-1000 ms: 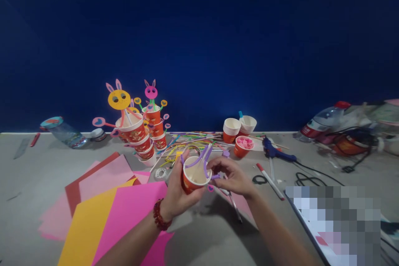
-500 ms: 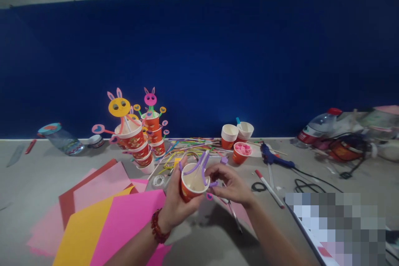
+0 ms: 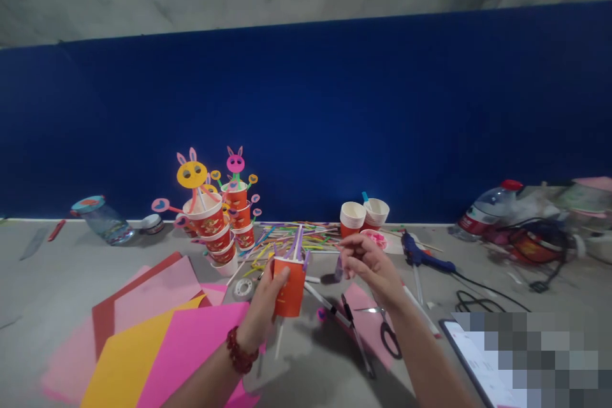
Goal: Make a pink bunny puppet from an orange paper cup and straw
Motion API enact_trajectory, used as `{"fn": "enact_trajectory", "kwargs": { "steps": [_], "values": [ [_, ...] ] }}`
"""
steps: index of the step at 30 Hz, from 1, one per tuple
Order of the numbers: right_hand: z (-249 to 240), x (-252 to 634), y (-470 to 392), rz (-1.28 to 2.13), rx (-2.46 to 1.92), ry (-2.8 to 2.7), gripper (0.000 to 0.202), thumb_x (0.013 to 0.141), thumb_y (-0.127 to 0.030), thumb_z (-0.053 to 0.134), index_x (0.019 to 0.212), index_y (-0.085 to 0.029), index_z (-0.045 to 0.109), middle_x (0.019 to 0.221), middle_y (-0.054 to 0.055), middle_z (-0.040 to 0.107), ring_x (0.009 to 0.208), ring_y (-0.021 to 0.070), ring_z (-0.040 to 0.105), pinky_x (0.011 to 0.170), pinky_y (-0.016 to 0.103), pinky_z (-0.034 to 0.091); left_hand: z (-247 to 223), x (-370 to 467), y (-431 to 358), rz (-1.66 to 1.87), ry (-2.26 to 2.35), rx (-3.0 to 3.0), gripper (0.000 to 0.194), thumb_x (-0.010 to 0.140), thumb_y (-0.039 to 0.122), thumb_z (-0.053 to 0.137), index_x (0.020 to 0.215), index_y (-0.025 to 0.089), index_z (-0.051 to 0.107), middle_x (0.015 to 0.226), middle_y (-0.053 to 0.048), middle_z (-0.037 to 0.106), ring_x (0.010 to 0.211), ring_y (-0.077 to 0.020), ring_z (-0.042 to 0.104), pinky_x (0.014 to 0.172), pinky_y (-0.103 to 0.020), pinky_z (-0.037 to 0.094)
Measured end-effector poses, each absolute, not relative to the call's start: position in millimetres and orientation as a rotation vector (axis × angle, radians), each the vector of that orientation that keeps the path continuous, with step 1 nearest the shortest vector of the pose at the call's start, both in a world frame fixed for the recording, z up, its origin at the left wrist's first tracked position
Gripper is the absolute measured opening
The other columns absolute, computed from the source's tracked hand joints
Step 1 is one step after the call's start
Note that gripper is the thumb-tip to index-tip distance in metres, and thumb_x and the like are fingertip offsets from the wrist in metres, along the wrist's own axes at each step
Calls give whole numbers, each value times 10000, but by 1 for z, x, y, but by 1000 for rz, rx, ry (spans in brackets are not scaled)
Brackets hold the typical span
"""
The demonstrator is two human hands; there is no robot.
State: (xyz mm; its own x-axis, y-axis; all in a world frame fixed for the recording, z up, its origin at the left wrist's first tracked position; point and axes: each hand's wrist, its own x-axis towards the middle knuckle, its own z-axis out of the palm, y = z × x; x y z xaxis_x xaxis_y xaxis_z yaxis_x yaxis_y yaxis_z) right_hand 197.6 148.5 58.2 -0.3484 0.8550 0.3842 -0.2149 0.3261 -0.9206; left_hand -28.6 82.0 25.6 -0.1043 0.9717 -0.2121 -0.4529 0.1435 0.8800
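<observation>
My left hand (image 3: 262, 303) is wrapped round an orange-red paper cup (image 3: 289, 293), held upright above the table. Purple bendy strips (image 3: 296, 245) and a white stick rise out of the cup's white rim, and a purple strip bends over its right side. A thin white stick shows below the cup. To the right, my right hand (image 3: 370, 268) is apart from the cup, its fingers bent and loosely spread with nothing plainly between them. A small purple piece (image 3: 339, 268) shows just below its fingertips; whether they touch it I cannot tell.
Stacked cup figures with rabbit heads (image 3: 210, 223) stand at back left. Colored paper sheets (image 3: 191, 344) lie at left. Scissors (image 3: 389, 335), a pen (image 3: 358, 338), a glue gun (image 3: 425, 255) with its cord and a tablet (image 3: 471, 357) lie at right. White cups (image 3: 352, 217) stand behind.
My right hand has let go of the purple strip at the cup and moved right and up. The cup has turned from tilted towards me to upright. The view has tipped upward.
</observation>
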Motion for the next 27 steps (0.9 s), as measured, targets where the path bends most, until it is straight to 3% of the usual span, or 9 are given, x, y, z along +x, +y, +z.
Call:
{"fn": "enact_trajectory", "kwargs": {
  "steps": [4, 7, 9, 15, 20, 24, 27],
  "values": [
    [64, 201, 146, 1168, -669, -1452, 194, 933, -370, 649, 1041, -213, 614, 677, -32, 607, 560, 115, 571, 550, 234, 482, 29, -42, 82, 1368, 1044, 671, 670, 753, 454, 778, 1321, 250, 487, 983, -36, 724, 733, -189, 712, 656, -299, 585],
    [71, 203, 142, 1151, -729, -1412, 198, 920, -371, 664, 1023, -206, 628, 667, -28, 616, 557, 119, 577, 531, 231, 484, 24, -61, 73, 1370, 1134, 764, 570, 742, 392, 806, 1228, 223, 559, 1021, -46, 713, 795, -175, 698, 682, -265, 576],
    [76, 205, 139, 1135, -755, -1398, 205, 906, -379, 679, 999, -200, 642, 667, -24, 616, 563, 121, 577, 528, 230, 489, 17, -75, 63, 1344, 1198, 785, 561, 736, 395, 820, 1203, 203, 576, 1064, -66, 702, 843, -186, 690, 691, -267, 579],
    [82, 206, 135, 1094, -774, -1475, 199, 872, -380, 722, 889, -188, 673, 686, -11, 609, 573, 118, 566, 539, 235, 491, -2, -97, 32, 1219, 1304, 733, 654, 744, 450, 818, 1269, 219, 504, 966, -39, 700, 712, -177, 671, 579, -278, 564],
    [72, 197, 132, 1147, -824, -1582, 230, 893, -430, 674, 858, -204, 656, 689, -6, 603, 582, 138, 557, 546, 255, 488, -7, -94, 26, 1221, 1310, 706, 580, 781, 479, 785, 1224, 214, 518, 896, -28, 687, 693, -178, 677, 582, -289, 569],
    [45, 171, 129, 1086, -984, -1864, 227, 947, -385, 565, 823, -210, 639, 723, 4, 636, 648, 164, 598, 585, 260, 464, -9, -93, 27, 1244, 1307, 782, 627, 789, 488, 775, 1280, 222, 490, 1033, -67, 695, 789, -210, 703, 662, -331, 598],
    [20, 144, 126, 841, -1225, -2345, 142, 928, -288, 573, 943, -214, 694, 908, 38, 727, 804, 202, 668, 690, 278, 468, -14, -93, 29, 1264, 1326, 835, 639, 802, 496, 758, 1309, 223, 481, 1158, -98, 679, 904, -249, 707, 715, -361, 609]
  ]
}}
